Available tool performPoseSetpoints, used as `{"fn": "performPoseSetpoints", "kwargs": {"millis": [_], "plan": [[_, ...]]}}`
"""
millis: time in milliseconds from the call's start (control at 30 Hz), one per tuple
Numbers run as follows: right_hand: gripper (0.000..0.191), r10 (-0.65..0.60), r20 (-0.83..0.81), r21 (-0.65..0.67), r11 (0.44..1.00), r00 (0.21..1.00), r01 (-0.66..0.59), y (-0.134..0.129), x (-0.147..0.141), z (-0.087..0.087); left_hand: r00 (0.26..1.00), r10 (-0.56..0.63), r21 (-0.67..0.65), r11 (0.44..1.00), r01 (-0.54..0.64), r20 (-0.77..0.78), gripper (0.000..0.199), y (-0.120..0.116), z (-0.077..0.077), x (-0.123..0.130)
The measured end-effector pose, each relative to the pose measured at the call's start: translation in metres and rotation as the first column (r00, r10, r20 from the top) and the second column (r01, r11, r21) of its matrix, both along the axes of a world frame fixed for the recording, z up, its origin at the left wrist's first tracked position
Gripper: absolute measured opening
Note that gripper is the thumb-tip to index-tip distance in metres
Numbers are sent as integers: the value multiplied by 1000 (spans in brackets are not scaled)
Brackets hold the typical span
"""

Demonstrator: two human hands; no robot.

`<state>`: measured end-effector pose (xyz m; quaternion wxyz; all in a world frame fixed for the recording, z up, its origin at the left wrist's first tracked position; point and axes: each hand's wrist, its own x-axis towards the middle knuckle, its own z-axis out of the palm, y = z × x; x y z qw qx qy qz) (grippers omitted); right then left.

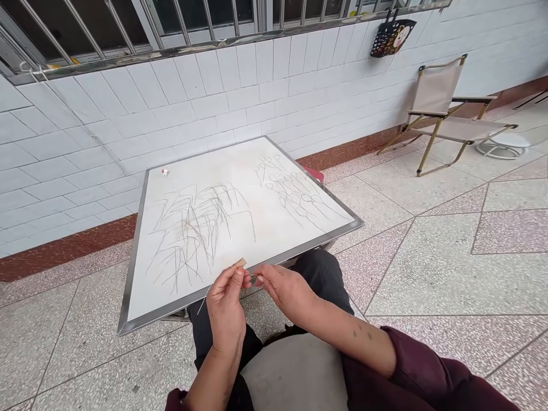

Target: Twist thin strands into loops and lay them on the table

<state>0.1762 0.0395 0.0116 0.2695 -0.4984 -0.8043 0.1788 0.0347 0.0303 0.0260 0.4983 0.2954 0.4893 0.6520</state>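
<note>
My left hand point(228, 294) is closed at the near edge of the white table point(240, 154), pinching a small tan piece point(241, 262) and a thin wire point(201, 305) whose end sticks out below to the left. Just right of it, my right hand point(282, 288) has its fingertips pinched on the same wire, close to the left fingertips. Many bent thin wires point(209, 214) lie in a tangled spread on the left half of the tabletop. Several wires with looped ends point(295, 197) lie on the right side.
A tiny red and white object point(165, 172) sits at the table's far left corner. Behind is a tiled wall with a barred window and a hanging black basket point(393, 39). A folding chair point(440, 108) and a round white stool point(505, 142) stand at the right.
</note>
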Motion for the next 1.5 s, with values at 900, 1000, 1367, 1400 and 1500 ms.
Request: {"fn": "performPoseSetpoints", "kwargs": {"millis": [900, 1000, 1367, 1400, 1500], "plan": [[22, 54, 16, 60, 997, 998, -55, -2, -5, 1, 999, 31, -60, 998, -31, 7, 32, -7, 7, 4], [21, 49, 3, 62, 997, 999, -49, -3, -4, 2, 1000, 28, -46, 999, -28, -3, 33, -8, 7, 4], [23, 35, -67, 78, 997, 997, -29, -5, -5, -1, 998, 34, -73, 997, -30, 50, 32, -11, 8, 4], [25, 30, -79, 75, 997, 996, -24, -5, -6, -2, 998, 37, -70, 997, -33, 58, 31, -11, 7, 4], [27, 32, -100, 52, 998, 994, -27, -5, -6, -3, 997, 43, -65, 997, -38, 66, 29, -11, 6, 3]]}}
